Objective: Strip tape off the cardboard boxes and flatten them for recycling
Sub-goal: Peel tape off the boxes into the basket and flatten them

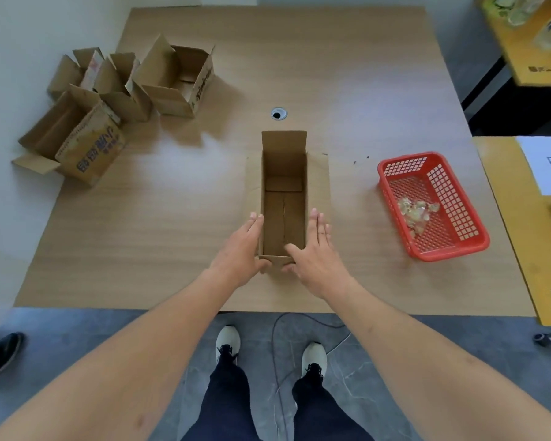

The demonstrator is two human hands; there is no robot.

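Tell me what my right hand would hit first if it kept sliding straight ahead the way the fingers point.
Probably nothing solid: the right hand lies along the open box, over its side flap, fingers pointing up the table, which looks free beyond.

Centre box point(283, 198): I see a tall, narrow brown carton standing upright, top open, far flap raised, side flaps splayed outward; bottom flaps closed inside
Far-left boxes point(178, 79): I count roughly three more open cartons clustered together; the nearest one point(77, 144) carries blue printed characters; flaps up or spread
Stripped tape point(417, 211): crumpled clear wad
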